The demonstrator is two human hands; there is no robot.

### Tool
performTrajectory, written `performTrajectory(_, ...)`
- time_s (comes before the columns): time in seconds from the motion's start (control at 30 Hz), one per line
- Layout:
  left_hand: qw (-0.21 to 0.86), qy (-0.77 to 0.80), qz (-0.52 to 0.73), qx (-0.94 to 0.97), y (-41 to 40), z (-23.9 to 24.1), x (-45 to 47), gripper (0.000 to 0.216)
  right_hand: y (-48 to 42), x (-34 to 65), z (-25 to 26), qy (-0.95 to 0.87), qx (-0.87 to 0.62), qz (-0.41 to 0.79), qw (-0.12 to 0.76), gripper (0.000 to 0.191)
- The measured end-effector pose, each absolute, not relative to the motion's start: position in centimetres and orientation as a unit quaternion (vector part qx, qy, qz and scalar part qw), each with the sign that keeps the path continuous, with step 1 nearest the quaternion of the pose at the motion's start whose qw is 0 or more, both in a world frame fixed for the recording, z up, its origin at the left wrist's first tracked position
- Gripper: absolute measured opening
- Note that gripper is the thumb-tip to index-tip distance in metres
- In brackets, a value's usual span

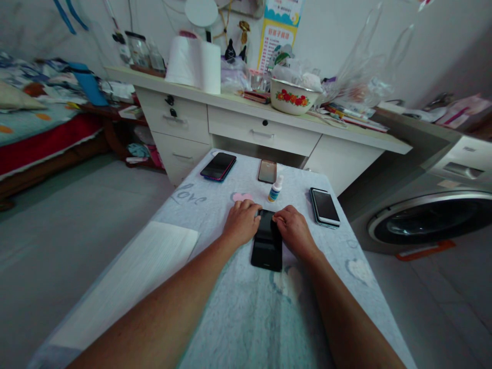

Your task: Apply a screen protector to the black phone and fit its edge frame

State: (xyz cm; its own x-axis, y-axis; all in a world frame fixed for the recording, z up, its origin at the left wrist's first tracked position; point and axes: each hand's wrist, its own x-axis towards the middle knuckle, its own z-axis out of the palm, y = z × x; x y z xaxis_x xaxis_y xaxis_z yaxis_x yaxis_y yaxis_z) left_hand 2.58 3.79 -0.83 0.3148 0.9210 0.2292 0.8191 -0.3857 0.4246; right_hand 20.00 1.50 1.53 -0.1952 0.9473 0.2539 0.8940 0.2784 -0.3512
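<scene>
A black smartphone (266,251) lies flat on the cloth-covered table, screen up, between my two hands. My left hand (241,223) has its fingers curled and closed at the phone's upper left edge, gripping it there. At the upper right edge my right hand (295,230) is closed too, fingertips bunched against the phone's edge and screen; whether they also pinch something small cannot be seen. Just beyond the phone stands a small white spray bottle (275,189) with a blue and yellow label. Behind the bottle lies a phone case (267,171), brownish inside with a dark rim.
Stacked dark phones (219,166) lie at the table's far left, and a white phone (325,206) rests on another at the right. A white sheet (134,277) covers part of the left side. Beyond are a white desk (265,123) and a washing machine (446,200).
</scene>
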Motion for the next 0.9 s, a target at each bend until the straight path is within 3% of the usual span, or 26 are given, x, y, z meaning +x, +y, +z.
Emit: performTrajectory(0.9, 0.102, 0.539, 0.223, 0.806, 3.89, -1.12, 2.57, 0.029, 1.7, 20.27, 1.11, -0.769, -0.596, 0.071, 0.219, 0.018)
